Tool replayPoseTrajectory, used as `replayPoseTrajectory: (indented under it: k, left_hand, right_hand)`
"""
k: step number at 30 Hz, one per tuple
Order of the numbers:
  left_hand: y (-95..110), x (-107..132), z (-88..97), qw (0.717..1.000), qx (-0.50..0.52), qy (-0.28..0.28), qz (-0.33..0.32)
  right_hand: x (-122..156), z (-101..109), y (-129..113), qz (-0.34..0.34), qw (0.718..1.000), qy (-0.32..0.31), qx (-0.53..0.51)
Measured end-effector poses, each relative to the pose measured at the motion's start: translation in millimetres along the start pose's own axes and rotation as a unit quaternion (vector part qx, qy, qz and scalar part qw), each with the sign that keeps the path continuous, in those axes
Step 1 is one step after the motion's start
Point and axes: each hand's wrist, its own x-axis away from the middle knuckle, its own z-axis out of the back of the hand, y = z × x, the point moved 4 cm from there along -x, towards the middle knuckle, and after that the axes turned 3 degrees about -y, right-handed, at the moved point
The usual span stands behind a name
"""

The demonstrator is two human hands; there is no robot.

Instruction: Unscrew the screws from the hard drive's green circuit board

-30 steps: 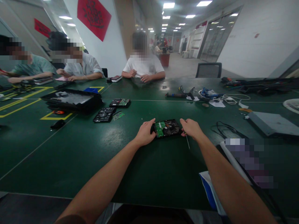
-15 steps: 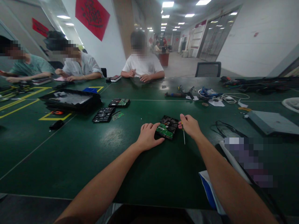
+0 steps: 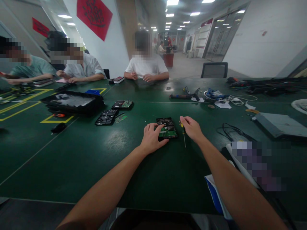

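Note:
A hard drive (image 3: 169,132) lies on the green table in front of me, its green circuit board facing up along the near side. My left hand (image 3: 153,135) grips the drive's left edge, thumb at the near corner and fingers over the far side. To the right of the drive, my right hand (image 3: 190,127) is closed round a screwdriver (image 3: 184,135) with a yellow handle. Its thin shaft points down toward the table, apart from the drive. Left of my hands lie two more hard drives (image 3: 106,117) (image 3: 122,104) and a loose green circuit board (image 3: 121,118).
A black tray (image 3: 72,102) stands at the left, near a small black object (image 3: 58,127). Cables (image 3: 216,95) and papers lie at the back right. A grey metal box (image 3: 283,124) sits at the right. Several people sit across the table (image 3: 91,166).
The hard drive has turned and shifted slightly left under my left hand, so its edges lie straighter. My right hand has moved a little left with the screwdriver.

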Motion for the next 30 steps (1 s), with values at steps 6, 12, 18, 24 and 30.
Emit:
replayPoseTrajectory:
  k: [6,12,18,24,30]
  left_hand:
    - [7.7,-0.3,2.5,0.995,0.01,-0.033,-0.089]
    - [6.4,-3.4,-2.6,0.995,-0.004,-0.038,-0.093]
    - [8.4,-4.2,-3.9,0.995,-0.017,-0.041,-0.095]
    - [8.8,-3.0,-2.7,0.995,-0.008,-0.043,-0.093]
    - [8.6,-2.1,-2.4,0.995,-0.006,-0.033,-0.097]
  right_hand:
    - [0.9,19.4,-6.2,0.015,0.997,0.067,-0.026]
    - [15.6,27.2,-35.1,0.136,0.972,0.159,0.108]
    - [17.5,11.6,-39.9,0.191,0.958,0.118,0.179]
    - [18.8,17.2,-34.1,0.137,0.968,0.166,0.126]
    - [24.0,12.4,-38.6,0.151,0.977,0.143,0.054]
